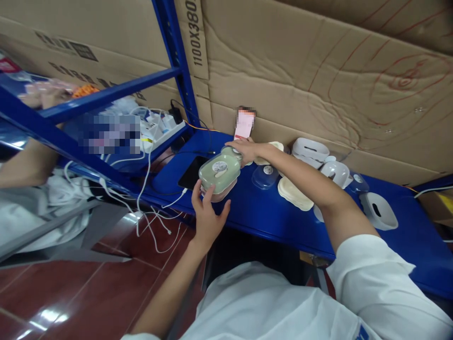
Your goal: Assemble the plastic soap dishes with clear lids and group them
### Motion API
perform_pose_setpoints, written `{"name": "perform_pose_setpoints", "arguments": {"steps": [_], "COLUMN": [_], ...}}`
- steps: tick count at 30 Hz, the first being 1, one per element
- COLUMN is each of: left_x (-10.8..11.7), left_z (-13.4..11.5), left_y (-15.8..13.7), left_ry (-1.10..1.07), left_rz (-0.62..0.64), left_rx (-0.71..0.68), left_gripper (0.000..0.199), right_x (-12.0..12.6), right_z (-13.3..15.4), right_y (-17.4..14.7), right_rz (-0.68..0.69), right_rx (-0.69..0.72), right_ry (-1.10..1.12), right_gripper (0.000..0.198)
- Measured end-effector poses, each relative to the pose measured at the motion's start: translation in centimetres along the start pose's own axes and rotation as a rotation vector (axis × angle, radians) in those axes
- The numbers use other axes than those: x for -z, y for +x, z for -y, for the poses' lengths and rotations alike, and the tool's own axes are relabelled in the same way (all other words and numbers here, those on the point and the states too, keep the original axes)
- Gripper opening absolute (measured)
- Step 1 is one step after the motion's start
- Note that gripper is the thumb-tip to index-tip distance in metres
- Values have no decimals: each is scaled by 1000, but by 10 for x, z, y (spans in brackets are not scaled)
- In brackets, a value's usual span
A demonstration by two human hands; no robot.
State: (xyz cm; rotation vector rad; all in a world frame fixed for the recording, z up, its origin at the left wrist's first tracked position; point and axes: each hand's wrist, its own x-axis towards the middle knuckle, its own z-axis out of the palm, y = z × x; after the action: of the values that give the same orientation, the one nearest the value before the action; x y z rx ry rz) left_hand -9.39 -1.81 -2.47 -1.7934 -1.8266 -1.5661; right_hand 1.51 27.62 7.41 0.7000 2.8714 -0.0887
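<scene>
A pale green box with a clear lid and a round label [218,174] sits on top of a pinkish box [221,194], near the left part of the blue shelf. My right hand [247,150] reaches across to the far right end of the green box, its fingers closed over that end and partly hidden. At the near side, my left hand [209,215] has its fingers spread, with fingertips against the edge of the stacked boxes and the thumb apart from them. A dark flat tablet-like device [193,174] lies just left of the stack.
A lit phone [245,123] leans on the cardboard. Cream trays [295,192], a clear lid [265,177] and white slotted parts [379,211] lie to the right. White cables [143,189] hang at the left, by a power strip [166,132]. Another person's arm [30,163] is beyond the blue frame.
</scene>
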Motion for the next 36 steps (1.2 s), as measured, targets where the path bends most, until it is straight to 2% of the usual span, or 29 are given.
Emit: {"name": "perform_pose_setpoints", "arguments": {"steps": [4,8,11,14,15,17,19,22,25,27,31,33,36], "left_x": [-2,0,7,14,14,11,2,-18,-31,-34,-26,-18,-5], "left_z": [2,2,-4,-23,-31,-49,-64,-74,-72,-67,-51,-43,-35], "left_y": [-1,-4,-5,-2,0,6,11,14,10,2,-17,-24,-29], "left_ry": [-1,19,77,51,13,-64,-96,-111,-138,-126,-62,-27,23], "left_rz": [6,-4,-98,-180,-154,-15,161,340,348,339,448,513,545], "left_rx": [10,22,-51,-273,-337,-398,-391,-353,-316,-316,-358,-369,-356], "left_gripper": [73,74,73,61,56,45,40,41,48,50,34,24,18], "right_x": [3,8,8,1,-3,-11,-19,-32,-56,-76,-105,-108,-98], "right_z": [-1,-3,-4,-3,-2,0,4,17,49,80,133,142,133], "right_y": [-8,-33,-68,-109,-121,-143,-163,-193,-229,-251,-276,-277,-272], "right_rz": [27,-57,-127,-160,-167,-173,-199,-358,-509,-523,-562,-599,-636], "right_rx": [27,1,-71,-172,-197,-220,-223,-232,-200,-136,-56,-33,-89], "right_ry": [-51,-59,-64,-133,-165,-216,-229,-180,-82,-20,70,111,121], "right_gripper": [116,112,84,58,53,41,30,30,30,29,31,30,33]}}
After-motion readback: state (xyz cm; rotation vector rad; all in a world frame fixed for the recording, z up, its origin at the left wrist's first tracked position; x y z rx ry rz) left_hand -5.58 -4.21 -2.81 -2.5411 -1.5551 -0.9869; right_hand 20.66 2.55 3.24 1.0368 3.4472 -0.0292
